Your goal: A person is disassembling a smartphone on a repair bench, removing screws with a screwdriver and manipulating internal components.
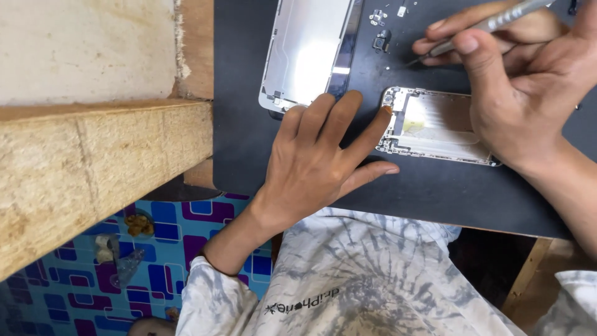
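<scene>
Nearest the camera: grey tie-dye shirt, sleeves pushed up, at the near edge of a black work mat.

Left hand lies flat on the mat, fingers spread. Index fingertip touches the left end of an opened phone frame, right by its camera corner; thumb rests on the mat just near of it.

Right hand pinches a slim grey metal screwdriver between thumb and first fingers. Its tip points down-left, close over the mat just far of the frame. Cannot tell whether the tip touches anything.

Far left of the frame: detached silver back panel. Between panel and screwdriver: small loose parts and specks that look like screws, lying unboxed on the mat.

Risks, as judged:
- Frame is steadied by one fingertip only; sideways pressure from the tool would likely skate it across the mat.
- Loose parts sit close to the tool tip and both hands; a brush of the wrist could scatter them off the mat, onto the patterned blue floor covering below.
- A slipped tip could gouge the frame's exposed edge.
</scene>
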